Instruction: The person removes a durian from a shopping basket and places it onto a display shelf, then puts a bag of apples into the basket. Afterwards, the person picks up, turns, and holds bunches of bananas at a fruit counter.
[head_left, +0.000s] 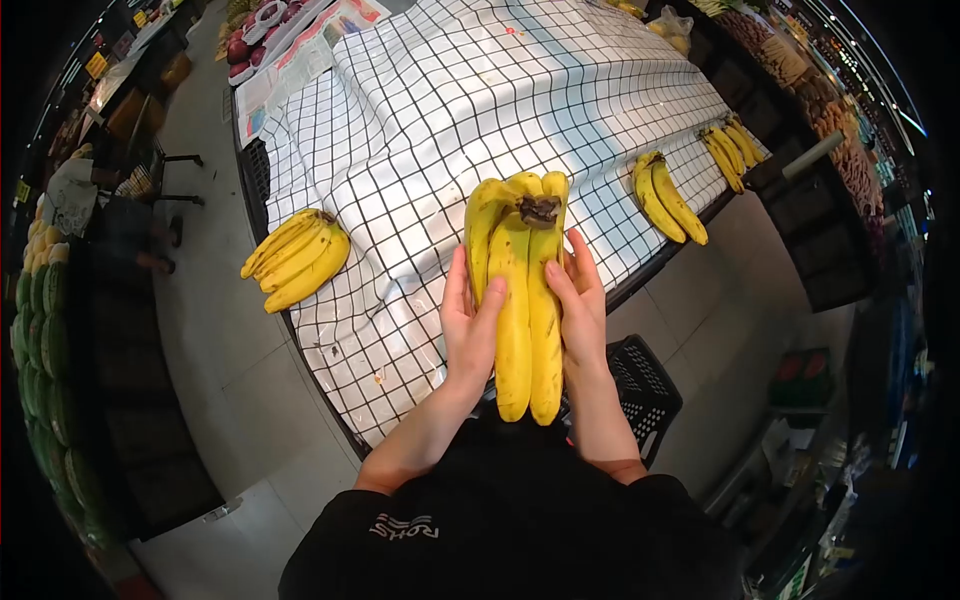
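Observation:
Between my two hands is a bunch of yellow bananas (pixel 514 300), its dark stem end pointing away from me and two long tips toward my body. My left hand (pixel 472 318) grips its left side, thumb laid along the front. On the right side my right hand (pixel 578 300) does the same, thumb pressed on the peel. The fingers behind the fruit are partly hidden. Another banana bunch (pixel 298 258) rests at the table's left edge. A smaller bunch (pixel 668 200) lies near the right edge, with a further bunch (pixel 733 150) beyond it.
A checkered white cloth (pixel 420 120) with wrinkles covers the display table. Dark red fruit (pixel 240 52) sits in packs at the far left corner. A black plastic crate (pixel 640 390) stands low to my right. Green melons or gourds (pixel 45 330) are stacked at far left.

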